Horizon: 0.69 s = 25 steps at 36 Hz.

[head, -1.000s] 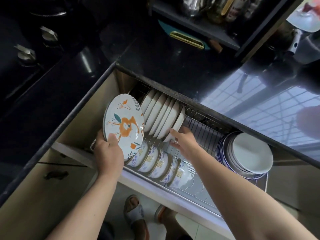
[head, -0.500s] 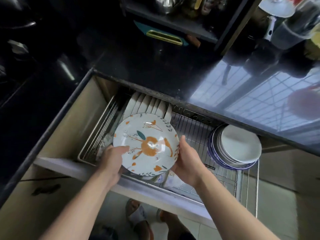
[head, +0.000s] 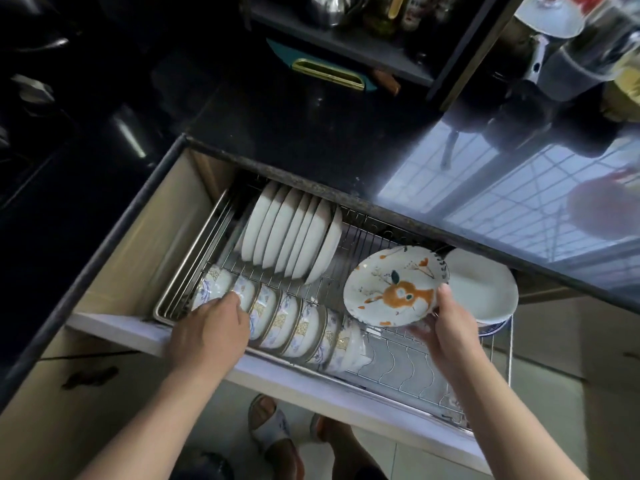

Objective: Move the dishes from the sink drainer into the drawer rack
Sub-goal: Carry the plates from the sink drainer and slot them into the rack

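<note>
My right hand (head: 446,327) grips a white plate with an orange deer pattern (head: 391,285) by its near rim, tilted over the right part of the wire drawer rack (head: 398,365). My left hand (head: 211,334) rests on the left end of a row of blue-patterned bowls (head: 294,323) standing on edge along the rack's front, fingers spread over them. Behind them a row of white plates (head: 291,237) stands upright. A stack of white plates (head: 485,285) lies at the rack's right end, just beyond the deer plate.
The drawer is pulled out under a black glossy countertop (head: 294,133). A dark shelf (head: 346,39) with bottles and metal pots stands behind. A teal container (head: 325,71) lies on the counter. My slippered feet (head: 273,431) are on the tiled floor below the drawer front.
The deer plate passed from my left hand to both hands, then to my right hand alone, moving right across the rack. My left hand dropped onto the bowls.
</note>
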{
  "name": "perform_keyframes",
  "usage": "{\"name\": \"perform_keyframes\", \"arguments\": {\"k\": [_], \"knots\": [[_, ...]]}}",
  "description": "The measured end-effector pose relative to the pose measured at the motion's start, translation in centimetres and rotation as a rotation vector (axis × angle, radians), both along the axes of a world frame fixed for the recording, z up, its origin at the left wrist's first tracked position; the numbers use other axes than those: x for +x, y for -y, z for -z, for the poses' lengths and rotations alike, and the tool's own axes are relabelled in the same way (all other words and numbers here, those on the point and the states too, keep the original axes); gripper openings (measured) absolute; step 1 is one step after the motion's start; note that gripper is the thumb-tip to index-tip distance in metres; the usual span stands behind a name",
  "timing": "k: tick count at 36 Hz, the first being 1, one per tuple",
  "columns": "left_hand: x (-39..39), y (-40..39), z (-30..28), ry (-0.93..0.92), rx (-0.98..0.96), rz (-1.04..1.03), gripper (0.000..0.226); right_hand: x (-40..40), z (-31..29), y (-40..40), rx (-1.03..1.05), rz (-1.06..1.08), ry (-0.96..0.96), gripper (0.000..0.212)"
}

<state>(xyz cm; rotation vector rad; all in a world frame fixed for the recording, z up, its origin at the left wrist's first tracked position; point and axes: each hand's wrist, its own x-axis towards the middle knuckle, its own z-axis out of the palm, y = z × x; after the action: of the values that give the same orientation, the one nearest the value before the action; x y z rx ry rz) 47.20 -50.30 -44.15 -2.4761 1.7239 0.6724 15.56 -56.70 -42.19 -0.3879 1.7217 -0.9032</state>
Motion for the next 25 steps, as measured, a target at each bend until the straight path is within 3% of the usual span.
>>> {"name": "perform_keyframes", "arguments": {"k": [4,8,13,20,25], "knots": [[-0.3,0.1,0.3,0.004,0.023,-0.050,0.022,1.2,0.7,1.8,0.001,-0.137,0.080,0.027],[-0.5,0.0,-0.2,0.018,0.007,-0.039,0.023,3.3,2.6,3.3,0.012,-0.212,0.015,0.020],[-0.6,0.0,-0.2,0.042,-0.022,-0.025,0.027,6.5,5.5,5.0,0.046,-0.243,-0.002,0.055],[-0.5,0.0,0.4,0.063,-0.028,-0.022,0.025,10.3,7.9,5.9,0.032,-0.289,-0.095,0.043],[-0.5,0.0,0.4,0.056,-0.023,-0.011,0.024,11.8,8.7,7.2,0.012,-0.274,-0.108,0.056]]}}
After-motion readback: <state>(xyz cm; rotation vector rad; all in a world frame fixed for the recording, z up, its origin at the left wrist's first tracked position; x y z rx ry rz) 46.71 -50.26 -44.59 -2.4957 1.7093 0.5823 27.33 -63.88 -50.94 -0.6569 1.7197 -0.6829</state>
